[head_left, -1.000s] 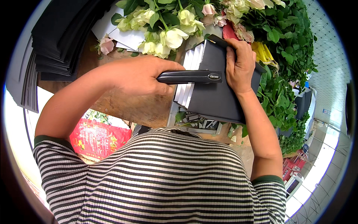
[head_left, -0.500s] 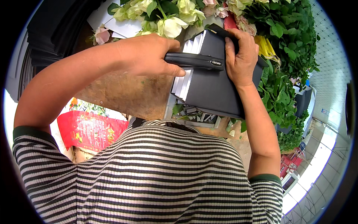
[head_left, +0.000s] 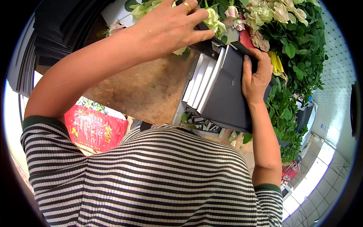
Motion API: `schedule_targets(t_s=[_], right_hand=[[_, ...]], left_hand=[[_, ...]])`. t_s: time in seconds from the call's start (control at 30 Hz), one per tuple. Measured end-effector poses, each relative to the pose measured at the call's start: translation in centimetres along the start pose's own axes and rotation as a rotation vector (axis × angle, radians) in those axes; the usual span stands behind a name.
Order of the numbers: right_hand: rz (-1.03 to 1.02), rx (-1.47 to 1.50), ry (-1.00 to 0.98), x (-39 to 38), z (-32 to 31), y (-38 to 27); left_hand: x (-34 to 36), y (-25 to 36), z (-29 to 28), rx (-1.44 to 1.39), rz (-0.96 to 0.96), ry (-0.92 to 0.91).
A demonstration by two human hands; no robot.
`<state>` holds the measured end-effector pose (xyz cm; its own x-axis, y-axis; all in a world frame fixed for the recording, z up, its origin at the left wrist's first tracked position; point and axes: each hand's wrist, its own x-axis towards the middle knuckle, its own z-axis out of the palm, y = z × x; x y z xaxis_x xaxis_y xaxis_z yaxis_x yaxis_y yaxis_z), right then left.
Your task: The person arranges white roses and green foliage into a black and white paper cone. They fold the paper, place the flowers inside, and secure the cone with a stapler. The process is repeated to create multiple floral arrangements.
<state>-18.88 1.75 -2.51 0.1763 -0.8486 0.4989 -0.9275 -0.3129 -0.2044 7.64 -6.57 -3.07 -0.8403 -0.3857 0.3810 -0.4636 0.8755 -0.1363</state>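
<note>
My left hand [head_left: 174,28], with a ring, is at the top, its fingers curled over the black stapler [head_left: 206,49], which is partly hidden under it at the upper edge of a black folded board [head_left: 225,100]. My right hand [head_left: 257,75] grips the board's right part, thumb on its face and fingers over the top. White pleated paper [head_left: 200,81] shows along the board's left side. A small staple mark shows on the black face.
Roses [head_left: 278,13] and dense leaves [head_left: 302,49] lie behind and rightward, with yellow wrapping [head_left: 278,66]. Black board stacks [head_left: 56,26] stand left on the wooden table [head_left: 140,90]. A red bag [head_left: 94,128] is below left. A tray of grey pieces [head_left: 204,125] sits beneath the board.
My left hand has moved up with the stapler, from across the board's middle to its top edge. The board and my right hand have shifted slightly right and down in view.
</note>
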Motion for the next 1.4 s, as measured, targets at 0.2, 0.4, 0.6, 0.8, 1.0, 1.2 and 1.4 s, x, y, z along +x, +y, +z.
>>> schedule_targets(t_s=[0.2, 0.4, 0.6, 0.8, 1.0, 1.2, 1.4], right_hand=[[-0.021, 0.001, 0.012, 0.2, 0.1, -0.1], [-0.013, -0.026, 0.003, 0.2, 0.0, -0.1], [-0.015, 0.011, 0.013, 0.1, 0.2, 0.2], [-0.014, 0.012, 0.007, -0.4, 0.3, 0.7], [-0.015, 0.060, -0.015, -0.3, 0.5, 1.2], [-0.027, 0.073, -0.007, -0.3, 0.5, 1.3], [-0.043, 0.030, 0.012, -0.4, 0.7, 1.3]], left_hand=[[1.0, -0.5, 2.4, -0.125, -0.057, -0.009], [1.7, -1.4, 3.3, -0.144, -0.133, -0.039], [1.1, -0.7, 2.1, -0.121, -0.150, -0.099], [-6.6, 0.8, -0.9, -0.024, -0.089, -0.063], [-11.2, 8.1, -1.4, -0.407, -0.077, -0.182], [-10.9, 9.2, -2.4, -0.364, -0.068, -0.125], [-9.8, 9.3, -0.9, -0.354, -0.198, -0.150]])
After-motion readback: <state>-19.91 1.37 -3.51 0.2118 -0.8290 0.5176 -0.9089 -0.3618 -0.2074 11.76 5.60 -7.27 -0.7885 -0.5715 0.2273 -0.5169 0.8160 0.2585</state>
